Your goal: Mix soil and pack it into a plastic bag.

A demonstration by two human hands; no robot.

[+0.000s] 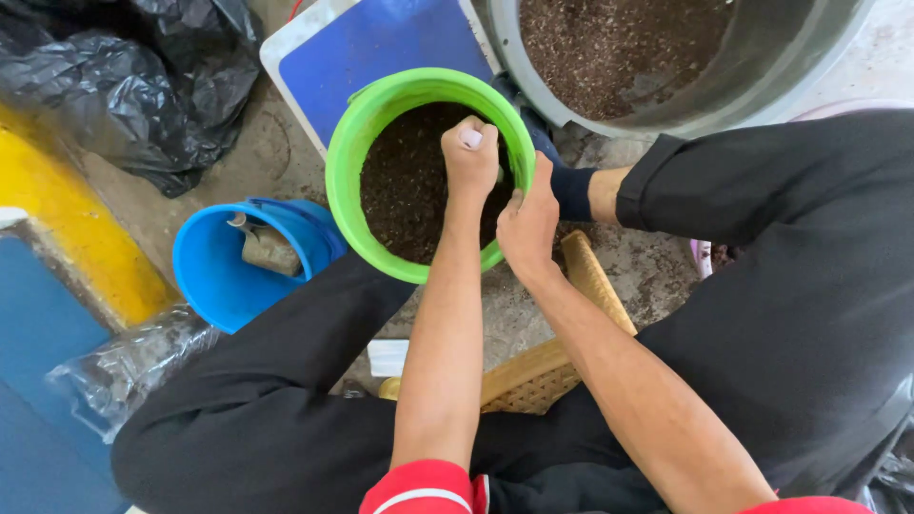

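Hands at a green pot of soil

Left hand is curled into a fist over the dark soil inside the green pot; whether it grips anything cannot be told. Right hand clasps the pot's near rim. The pot sits on the concrete floor between the person's black-trousered knees. A blue bucket stands to its left, and a grey tub of soil lies beyond.
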